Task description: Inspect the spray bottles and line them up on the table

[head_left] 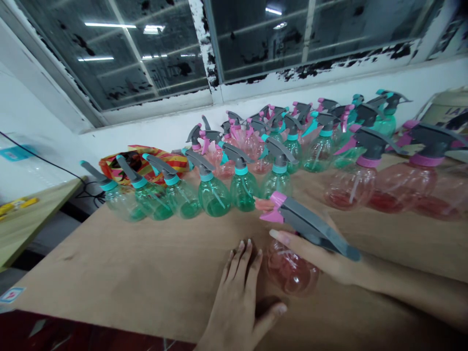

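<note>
Fingers (pixel 283 238) of right hand (pixel 331 265) around pink spray bottle (pixel 292 274) (left hand (pixel 237 297) possibly against)

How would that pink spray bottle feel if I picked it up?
Probably light: the pink spray bottle looks like thin clear plastic and seems empty. Its round belly under a big grey trigger head may make it tippy. The right hand holds it.

I count six green spray bottles (pixel 214 195) in the near row, one pink bottle (pixel 290 270) nearest me; far cluster's (pixel 292 124) too crowded.
</note>
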Demonstrator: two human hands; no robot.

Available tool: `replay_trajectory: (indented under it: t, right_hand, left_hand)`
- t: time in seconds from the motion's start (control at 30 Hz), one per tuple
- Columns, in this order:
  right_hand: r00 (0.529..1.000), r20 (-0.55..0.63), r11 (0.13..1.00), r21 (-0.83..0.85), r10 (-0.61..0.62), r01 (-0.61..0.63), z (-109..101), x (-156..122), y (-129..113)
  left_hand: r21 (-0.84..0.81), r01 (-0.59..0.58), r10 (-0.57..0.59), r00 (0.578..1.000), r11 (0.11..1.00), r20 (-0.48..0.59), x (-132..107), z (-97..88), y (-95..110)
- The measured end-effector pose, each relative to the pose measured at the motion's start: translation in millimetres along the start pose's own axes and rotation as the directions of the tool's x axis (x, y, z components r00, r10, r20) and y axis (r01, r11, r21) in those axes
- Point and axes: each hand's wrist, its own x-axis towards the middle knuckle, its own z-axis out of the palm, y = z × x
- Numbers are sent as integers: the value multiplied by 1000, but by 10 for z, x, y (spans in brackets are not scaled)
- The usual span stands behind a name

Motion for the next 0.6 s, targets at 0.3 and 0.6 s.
replay_trajectory:
  t: [0.3,0.6]
  right_hand:
    - [999,-5,996,-80,-51,50,-14,20,-39]
    - [998,25,993,-107,-51,54,-27,55,-89]
  left_hand:
    - [-12,17,-17,999,1000,46,7,-71,16]
    - [-49,54,-52,997,997,53,-1,-71,25]
